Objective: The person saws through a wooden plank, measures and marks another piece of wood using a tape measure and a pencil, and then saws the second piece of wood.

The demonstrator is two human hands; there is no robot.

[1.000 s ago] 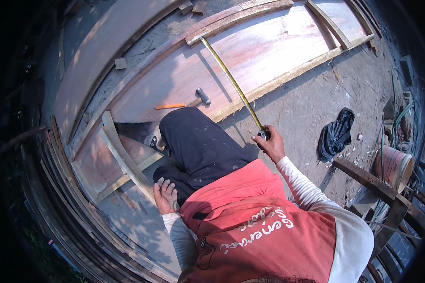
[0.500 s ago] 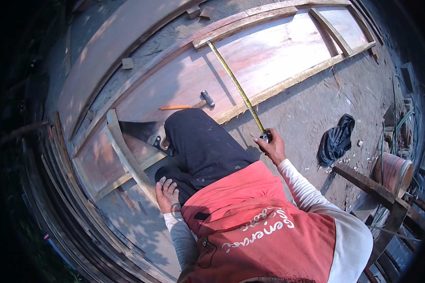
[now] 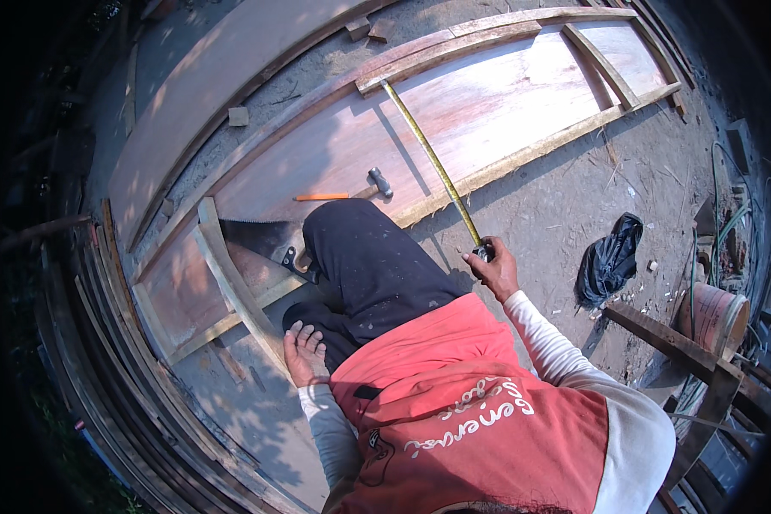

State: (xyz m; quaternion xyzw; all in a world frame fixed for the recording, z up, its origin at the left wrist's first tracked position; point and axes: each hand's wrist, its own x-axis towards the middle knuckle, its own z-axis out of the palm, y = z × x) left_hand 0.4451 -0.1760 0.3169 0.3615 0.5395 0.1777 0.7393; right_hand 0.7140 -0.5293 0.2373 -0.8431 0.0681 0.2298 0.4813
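My right hand [image 3: 497,270] grips a tape measure [image 3: 483,252], whose yellow blade [image 3: 432,163] stretches across a long pinkish plywood panel [image 3: 531,77] to a wooden batten [image 3: 445,54] at its far edge. My left hand [image 3: 305,353] lies palm up with fingers apart beside my dark-trousered knee, near a diagonal wooden strip [image 3: 236,283]. A hammer [image 3: 379,182] and an orange pencil-like stick [image 3: 321,197] rest on the panel just beyond my other knee. A hand saw [image 3: 261,236] with a handle partly hidden by that knee lies to their left.
Another curved plywood board [image 3: 184,94] lies beyond the panel. Stacked timber strips [image 3: 94,360] line the left. At right are a crumpled black plastic bag [image 3: 611,257], a bucket [image 3: 715,317], a wooden beam [image 3: 660,334] and green hoses [image 3: 728,227].
The scene has shifted slightly right and down in the picture. My right hand has moved a little down with it, still on the tape measure; my left hand stays beside my knee.
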